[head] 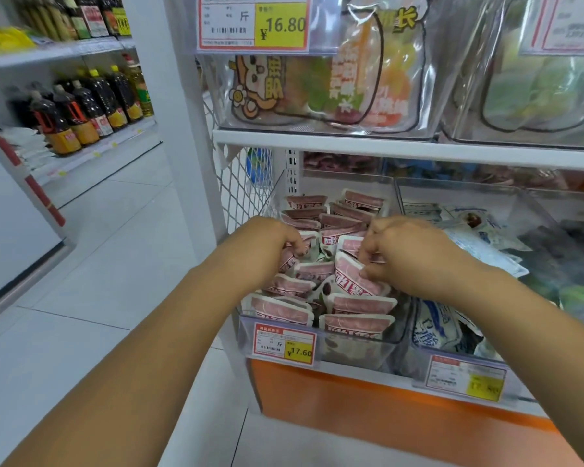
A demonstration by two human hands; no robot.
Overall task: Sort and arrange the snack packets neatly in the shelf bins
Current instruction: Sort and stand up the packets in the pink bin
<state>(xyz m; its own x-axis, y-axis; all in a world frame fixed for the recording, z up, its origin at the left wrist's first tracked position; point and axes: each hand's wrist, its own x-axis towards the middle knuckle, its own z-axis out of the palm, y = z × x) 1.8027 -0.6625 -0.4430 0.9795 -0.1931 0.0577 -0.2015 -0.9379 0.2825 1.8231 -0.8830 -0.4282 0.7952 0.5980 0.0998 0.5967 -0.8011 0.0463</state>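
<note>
Both yr hands are in the clear bin (361, 348) w/ the pink packets (358, 303). Left hand (270, 241), at the bin's 9 o'clock edge, has fingers curled round packet tops there. Right hand (405, 254), toward 3 o'clock, pinches a tilted packet (349, 276) mid-bin. Price tag (284, 343) sits at 6 o'clock; blue-white packets (432, 325) fill the next bin at 3.

Head view, looking down, close to bin (321, 345).
</note>
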